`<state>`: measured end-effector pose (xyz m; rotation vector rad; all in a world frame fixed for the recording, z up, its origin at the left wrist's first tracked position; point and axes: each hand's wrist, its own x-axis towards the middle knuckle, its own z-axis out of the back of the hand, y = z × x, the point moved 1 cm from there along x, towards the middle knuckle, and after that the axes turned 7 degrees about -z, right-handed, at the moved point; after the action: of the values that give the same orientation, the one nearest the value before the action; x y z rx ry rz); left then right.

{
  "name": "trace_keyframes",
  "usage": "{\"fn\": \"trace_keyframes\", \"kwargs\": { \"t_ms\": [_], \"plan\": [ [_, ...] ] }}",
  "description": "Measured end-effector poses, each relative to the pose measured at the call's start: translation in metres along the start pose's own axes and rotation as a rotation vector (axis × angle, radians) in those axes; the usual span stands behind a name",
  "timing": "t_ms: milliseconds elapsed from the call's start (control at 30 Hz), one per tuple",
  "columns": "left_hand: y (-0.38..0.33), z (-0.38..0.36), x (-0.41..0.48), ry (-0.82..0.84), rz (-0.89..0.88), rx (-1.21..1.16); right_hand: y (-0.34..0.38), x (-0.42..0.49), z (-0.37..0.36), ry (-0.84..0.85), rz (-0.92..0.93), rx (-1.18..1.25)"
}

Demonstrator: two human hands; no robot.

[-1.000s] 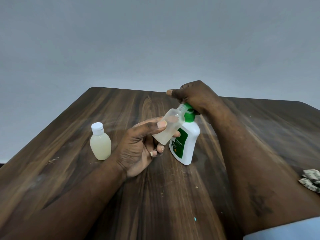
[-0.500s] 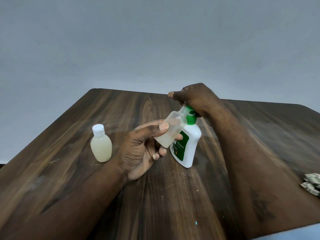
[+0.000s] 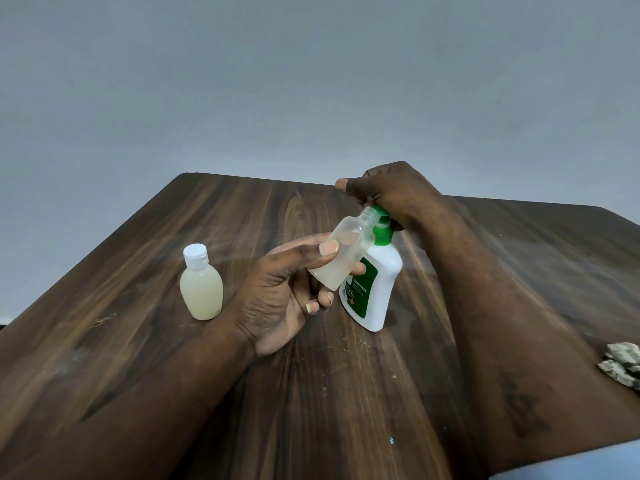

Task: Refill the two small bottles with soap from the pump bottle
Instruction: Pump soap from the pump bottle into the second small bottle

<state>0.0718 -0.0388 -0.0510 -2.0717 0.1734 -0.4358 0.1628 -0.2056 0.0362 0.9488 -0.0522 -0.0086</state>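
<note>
A white pump bottle (image 3: 381, 282) with a green label and green pump stands mid-table. My right hand (image 3: 391, 192) rests on top of the green pump head, covering most of it. My left hand (image 3: 280, 292) holds a small clear uncapped bottle (image 3: 343, 254) tilted, its open neck right at the pump's spout; a little pale liquid sits in its lower end. A second small bottle (image 3: 201, 289), capped white and full of pale soap, stands upright to the left.
The wooden table (image 3: 346, 393) stretches toward a grey wall. A crumpled patterned cloth (image 3: 623, 363) lies at the right edge. A tiny teal speck (image 3: 391, 441) sits on the near wood.
My right hand and the pump head have come up a little. The small bottle stays tilted at the spout. The view has shifted slightly.
</note>
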Motion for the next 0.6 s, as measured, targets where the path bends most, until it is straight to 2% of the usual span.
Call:
{"fn": "trace_keyframes", "kwargs": {
  "t_ms": [333, 600],
  "plan": [
    [-0.0006, -0.0020, 0.0002, 0.020, -0.016, -0.002, 0.0019, -0.0005, 0.0039, -0.021, 0.040, -0.011],
    [0.0005, 0.0016, 0.0012, 0.004, -0.005, 0.010, -0.0016, -0.0004, -0.0004, 0.007, -0.008, 0.005]
  ]
}}
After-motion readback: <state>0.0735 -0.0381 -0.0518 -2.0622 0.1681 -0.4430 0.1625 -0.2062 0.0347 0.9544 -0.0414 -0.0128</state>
